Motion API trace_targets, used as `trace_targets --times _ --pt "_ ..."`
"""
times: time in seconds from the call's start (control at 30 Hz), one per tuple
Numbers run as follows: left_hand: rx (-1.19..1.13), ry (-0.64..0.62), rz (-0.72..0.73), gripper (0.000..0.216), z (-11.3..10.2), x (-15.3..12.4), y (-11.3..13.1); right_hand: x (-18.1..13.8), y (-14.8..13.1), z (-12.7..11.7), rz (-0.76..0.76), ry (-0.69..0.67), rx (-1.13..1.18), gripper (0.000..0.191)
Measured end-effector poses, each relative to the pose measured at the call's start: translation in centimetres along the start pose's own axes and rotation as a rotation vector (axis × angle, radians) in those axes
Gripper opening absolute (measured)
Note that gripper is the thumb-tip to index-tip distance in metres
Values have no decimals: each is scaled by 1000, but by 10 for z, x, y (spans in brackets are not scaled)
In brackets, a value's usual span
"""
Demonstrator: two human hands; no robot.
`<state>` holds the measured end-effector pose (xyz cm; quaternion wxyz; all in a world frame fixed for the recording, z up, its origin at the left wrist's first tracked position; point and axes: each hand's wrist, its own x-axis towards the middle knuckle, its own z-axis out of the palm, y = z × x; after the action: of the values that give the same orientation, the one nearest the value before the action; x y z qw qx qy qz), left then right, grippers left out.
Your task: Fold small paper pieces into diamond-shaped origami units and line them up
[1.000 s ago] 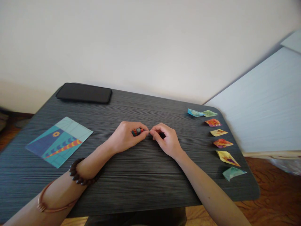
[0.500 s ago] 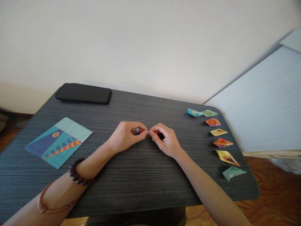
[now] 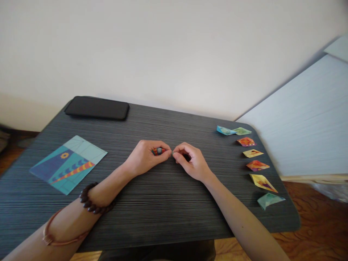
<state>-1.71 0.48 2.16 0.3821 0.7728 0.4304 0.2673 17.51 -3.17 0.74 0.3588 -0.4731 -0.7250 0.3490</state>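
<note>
One small folded paper [image 3: 159,151], striped red, yellow and dark, over the middle of the table [image 3: 163,206]; much of it hidden by fingers. Left hand [image 3: 146,157] closed round it, thumb below. Right hand [image 3: 193,162] pinched, thumb to forefinger, on a tiny tip at the paper's right end. Two hands, fingertips nearly meeting, wrists well apart.

On the left arm, two bands: one string of dark beads [image 3: 85,198], one copper-coloured bangle [image 3: 48,240] further up.

Along the table's right edge, seven folded pieces. Far to near: one blue [image 3: 225,130], one green [image 3: 243,131] (these two end to end), one red-orange [image 3: 246,141], one pale yellow [image 3: 252,153], a second red-orange [image 3: 257,165], a second yellow [image 3: 263,182], one teal [image 3: 270,200].

Table's left side: one patterned sheet [image 3: 67,163], flat, teal and blue, one orange flower. Table's far left corner: one black phone [image 3: 97,108], lying flat.

Beyond the table's far edge, a pale wall [image 3: 163,54]; past its right edge, one whitish panel [image 3: 304,123].
</note>
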Motion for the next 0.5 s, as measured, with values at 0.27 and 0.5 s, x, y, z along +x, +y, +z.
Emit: trace_targets --times 0.27,0.5 --pt "-317 34 -141 31 0 3 -6 1 15 -1 133 304 161 19" --pt "-338 0 -154 22 -2 4 -5 0 13 -3 104 138 162 20"
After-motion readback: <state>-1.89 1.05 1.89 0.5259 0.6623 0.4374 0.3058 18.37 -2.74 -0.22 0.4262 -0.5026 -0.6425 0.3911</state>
